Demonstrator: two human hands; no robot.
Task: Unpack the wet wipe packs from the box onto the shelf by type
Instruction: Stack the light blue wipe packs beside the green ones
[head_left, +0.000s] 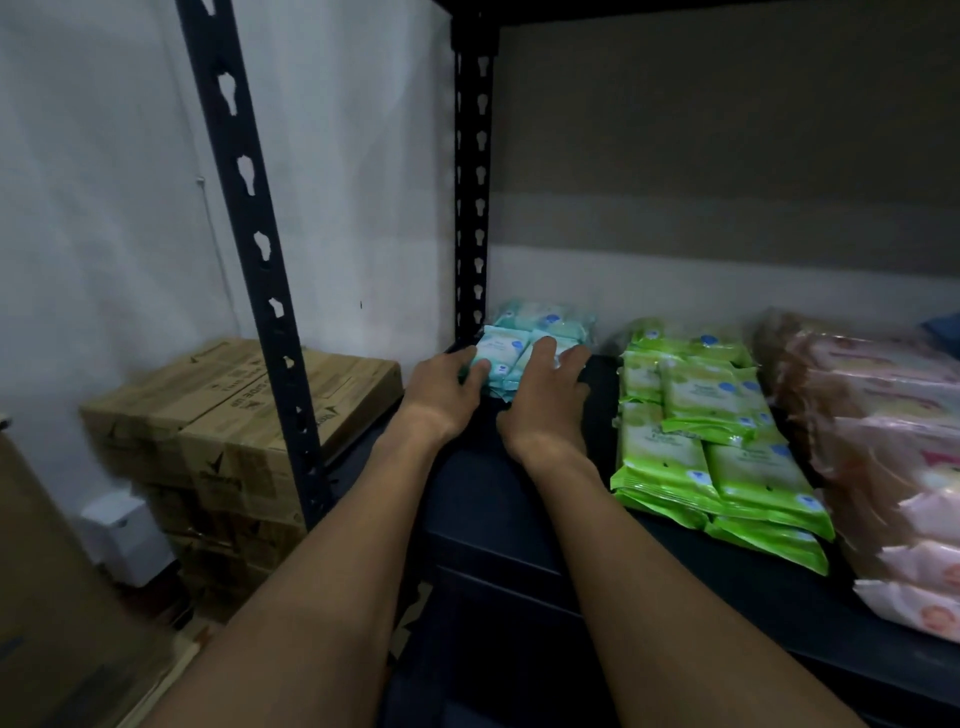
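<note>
At the far left, brown cardboard boxes (234, 415) sit in a stack on the floor by the white wall. A dark metal post (249, 244) of the rack stands in front of them. Next comes the dark shelf (519, 499), and two bare arms reach over it. The left hand (441, 389) rests on the left side of the blue wipe packs (540, 332), with its fingers bent over the edge of the front pack. The right hand (545, 395) lies on top of the same packs, fingers spread and mostly straight. The blue packs sit at the back left corner of the shelf. To their right is a pile of green wipe packs (717, 447). At the far right lie pink wipe packs (883, 447), a bit blurry.
</note>
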